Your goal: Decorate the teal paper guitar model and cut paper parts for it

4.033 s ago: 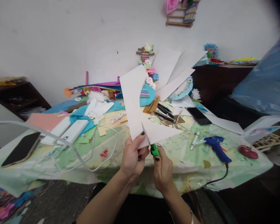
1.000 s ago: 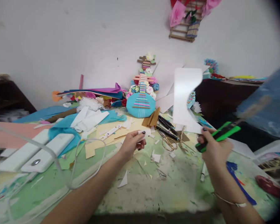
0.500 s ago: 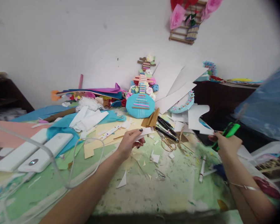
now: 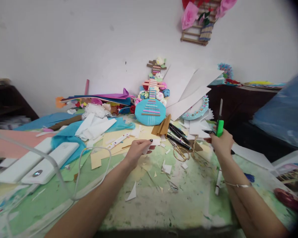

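My left hand (image 4: 140, 148) is over the middle of the table, thumb and fingers pinching a small strip of white paper (image 4: 156, 141). On the right, my right hand (image 4: 222, 143) is closed around a green-and-black utility knife (image 4: 220, 128), its blade pointing up and away. The fingertips of that hand meet the edge of a white paper sheet (image 4: 198, 126); whether they still grip it I cannot tell. Between the hands lie gold-handled scissors (image 4: 180, 154), several black pens (image 4: 177, 134) and paper scraps (image 4: 167, 168).
A blue paper lute (image 4: 150, 112) leans at the wall beside large white sheets (image 4: 180, 82). White power banks (image 4: 51, 163) and a looping cable (image 4: 57, 172) occupy the left. A marker (image 4: 218, 182) lies under my right forearm. Blue plastic (image 4: 283, 105) hangs at far right.
My right hand has moved left and slightly up with the utility knife, bringing the white sheet toward the paper pile. My left hand stays nearly in place with its paper strip.
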Demonstrator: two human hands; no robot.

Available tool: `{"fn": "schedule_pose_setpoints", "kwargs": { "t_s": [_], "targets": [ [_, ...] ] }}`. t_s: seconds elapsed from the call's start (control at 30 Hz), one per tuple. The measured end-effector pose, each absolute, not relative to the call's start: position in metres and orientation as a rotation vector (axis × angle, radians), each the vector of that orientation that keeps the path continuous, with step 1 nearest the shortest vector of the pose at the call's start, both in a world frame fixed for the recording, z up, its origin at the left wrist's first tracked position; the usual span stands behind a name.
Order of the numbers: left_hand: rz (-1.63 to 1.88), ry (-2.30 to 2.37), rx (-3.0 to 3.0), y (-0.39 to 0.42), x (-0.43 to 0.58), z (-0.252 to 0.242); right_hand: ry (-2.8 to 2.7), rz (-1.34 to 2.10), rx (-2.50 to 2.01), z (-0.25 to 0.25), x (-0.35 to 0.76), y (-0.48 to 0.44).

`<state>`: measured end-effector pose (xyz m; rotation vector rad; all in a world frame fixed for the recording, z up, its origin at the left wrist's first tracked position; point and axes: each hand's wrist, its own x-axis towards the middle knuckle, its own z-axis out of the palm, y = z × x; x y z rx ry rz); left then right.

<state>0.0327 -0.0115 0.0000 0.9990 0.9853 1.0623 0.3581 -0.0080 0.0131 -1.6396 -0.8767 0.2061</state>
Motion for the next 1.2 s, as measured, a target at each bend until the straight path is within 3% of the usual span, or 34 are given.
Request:
{"fn": "schedule_pose_setpoints", "kwargs": {
  "t_s": [0.1,0.2,0.3,0.7,1.0,1.2],
  "targets": [
    [1.116,1.003,1.048,-0.007,0.035,-0.009,-1.050,0.416,-1.488,0.015,0.301,-0.020],
    [1.125,0.934,1.116,-0.007,0.037,-0.015,-1.126,0.974,-1.294,0.010,0.242,-0.030],
    [1.107,0.832,1.062,-0.009,0.040,-0.014,-1.218,1.121,-1.200,0.004,0.206,-0.033],
    [0.844,0.667,0.966,-0.016,0.034,-0.004,-1.234,1.080,-1.076,-0.012,0.204,-0.042],
    [0.770,0.732,1.303,-0.021,0.043,-0.012,-1.837,0.457,-1.103,-0.014,0.214,-0.051],
    [0.990,0.684,1.188,-0.022,0.042,-0.010,-1.974,0.250,-1.163,-0.019,0.217,-0.052]
  ]
}}
